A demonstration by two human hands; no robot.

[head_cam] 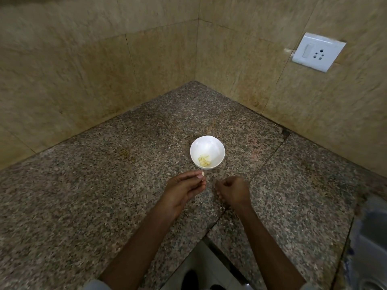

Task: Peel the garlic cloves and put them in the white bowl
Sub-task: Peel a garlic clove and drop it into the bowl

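Note:
A small white bowl point(207, 146) stands on the speckled granite counter point(104, 185), with several peeled pale-yellow garlic cloves point(203, 160) lying in its bottom. Just in front of the bowl my left hand point(183, 190) pinches a small pale garlic clove point(200, 175) at its fingertips. My right hand point(234, 191) hovers to the right of it with its fingers curled inward; I cannot tell whether anything lies inside them. Both hands are a little apart from each other and from the bowl.
Beige tiled walls meet in a corner behind the bowl. A white switch and socket plate point(317, 51) sits on the right wall. A metal sink point(370, 248) shows at the lower right edge. The counter's front edge cuts in near my arms.

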